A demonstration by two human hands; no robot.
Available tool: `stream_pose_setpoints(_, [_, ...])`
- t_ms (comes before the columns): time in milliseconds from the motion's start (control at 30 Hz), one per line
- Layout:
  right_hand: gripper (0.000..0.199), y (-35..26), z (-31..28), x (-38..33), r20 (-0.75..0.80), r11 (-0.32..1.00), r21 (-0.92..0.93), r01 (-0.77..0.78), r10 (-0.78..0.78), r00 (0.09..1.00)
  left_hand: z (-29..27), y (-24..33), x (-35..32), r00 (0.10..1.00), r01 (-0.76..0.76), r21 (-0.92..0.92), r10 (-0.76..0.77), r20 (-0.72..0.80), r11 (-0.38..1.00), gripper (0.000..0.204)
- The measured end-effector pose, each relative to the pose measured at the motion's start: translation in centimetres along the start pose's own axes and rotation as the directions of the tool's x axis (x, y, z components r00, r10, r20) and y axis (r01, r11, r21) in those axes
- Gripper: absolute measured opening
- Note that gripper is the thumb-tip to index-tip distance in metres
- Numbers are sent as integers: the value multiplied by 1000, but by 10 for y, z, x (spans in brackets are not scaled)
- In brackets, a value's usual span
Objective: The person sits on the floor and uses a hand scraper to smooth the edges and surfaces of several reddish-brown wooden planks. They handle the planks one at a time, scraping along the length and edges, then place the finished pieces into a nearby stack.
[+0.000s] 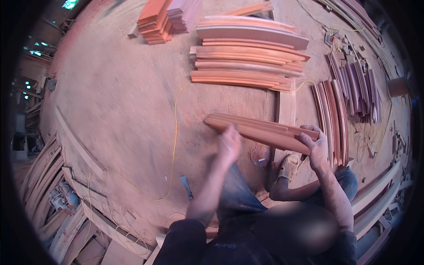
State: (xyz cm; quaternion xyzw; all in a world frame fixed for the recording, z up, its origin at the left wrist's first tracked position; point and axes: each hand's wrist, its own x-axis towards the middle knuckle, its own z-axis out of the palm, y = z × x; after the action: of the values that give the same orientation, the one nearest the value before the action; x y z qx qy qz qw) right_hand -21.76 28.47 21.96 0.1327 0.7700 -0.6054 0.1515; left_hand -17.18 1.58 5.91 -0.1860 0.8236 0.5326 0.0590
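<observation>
1. Holding one end of a long curved wood piece (265,131), the right hand (314,148) wraps tight around it.
2. The left hand (229,142) rests on the wood, blurry, so I cannot tell its grip.
3. The wood sits above the dusty floor (123,101), near stacked boards (249,57).
4. A yellow cord (174,132) lies nearby.
</observation>
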Motion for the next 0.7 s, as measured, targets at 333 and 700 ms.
stream_pose_setpoints(333, [29,6,-9,-5,74,998,-29,58,-56,996,-41,-19,34,903,389,-473,-224,368,790,36])
stream_pose_setpoints(700, [31,29,-21,-1,7,999,40,-16,16,1000,-23,-67,65,959,279,-140,-282,-4,950,30])
